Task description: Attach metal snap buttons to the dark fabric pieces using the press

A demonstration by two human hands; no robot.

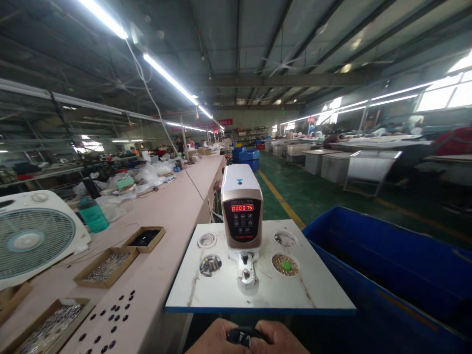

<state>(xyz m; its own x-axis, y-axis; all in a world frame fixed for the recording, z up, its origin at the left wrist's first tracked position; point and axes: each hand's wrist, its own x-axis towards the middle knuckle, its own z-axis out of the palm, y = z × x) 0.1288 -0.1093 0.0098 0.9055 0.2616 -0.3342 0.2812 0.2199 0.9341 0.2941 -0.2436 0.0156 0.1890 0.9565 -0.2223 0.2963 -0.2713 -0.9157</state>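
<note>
At the bottom edge, my left hand point(214, 338) and my right hand point(280, 339) are close together, both closed on a small black item point(245, 336) with faint light marks. The thumbs sit on either side of it; its lower part is cut off by the frame, and I cannot make out its kind. Just beyond my hands stands a white-topped table point(217, 299) with a blue edge. On it is a fastener press machine point(241, 184) with a red number display. Round wells in the tabletop hold metal parts point(211, 265) on the left and brass-coloured fasteners point(285, 265) on the right.
On the left, a long workbench point(165, 211) carries cardboard trays of small parts point(108, 265), loose black discs point(114, 317), a box fan point(37, 236) and a teal bottle point(94, 215). A big blue bin point(368, 236) stands at right. People sit farther back.
</note>
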